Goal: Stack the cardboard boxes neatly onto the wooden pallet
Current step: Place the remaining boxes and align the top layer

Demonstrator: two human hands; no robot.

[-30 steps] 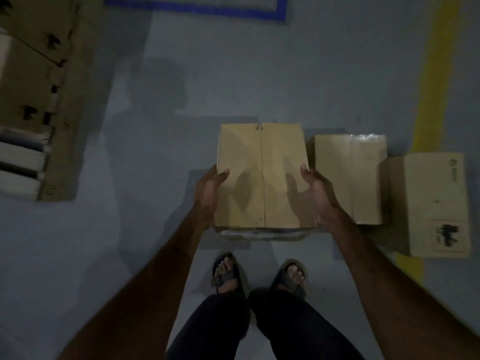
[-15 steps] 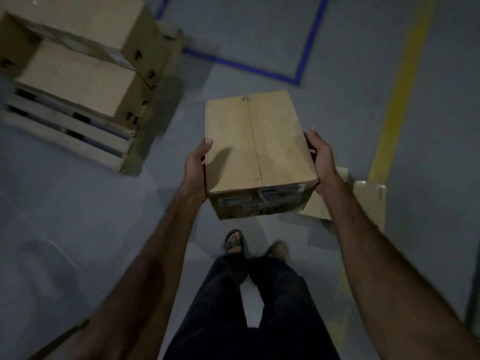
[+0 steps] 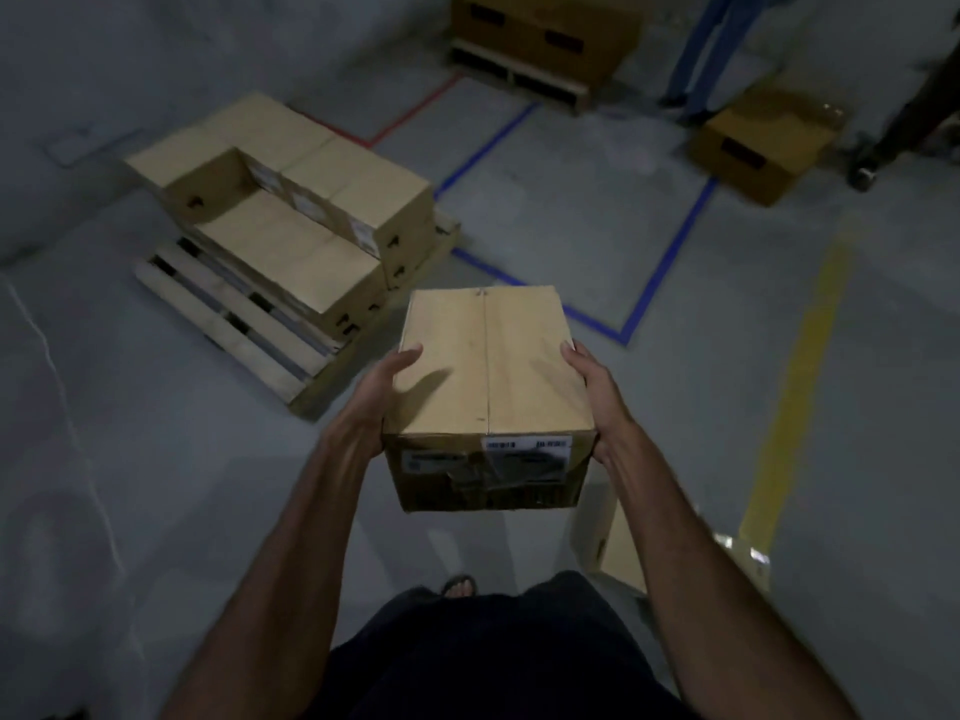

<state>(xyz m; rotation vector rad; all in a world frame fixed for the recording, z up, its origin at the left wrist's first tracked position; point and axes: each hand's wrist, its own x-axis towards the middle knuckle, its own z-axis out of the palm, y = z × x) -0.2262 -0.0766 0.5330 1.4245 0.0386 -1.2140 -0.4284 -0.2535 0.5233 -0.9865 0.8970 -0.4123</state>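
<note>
Pallet (image 3: 291,356) lies ahead and left of the carried box (image 3: 488,366), nearer the left hand (image 3: 382,394); left and right hand (image 3: 592,389) clasp its sides.

Taped box (image 3: 488,366) aloft near half-stacked pallet (image 3: 270,350)
</note>
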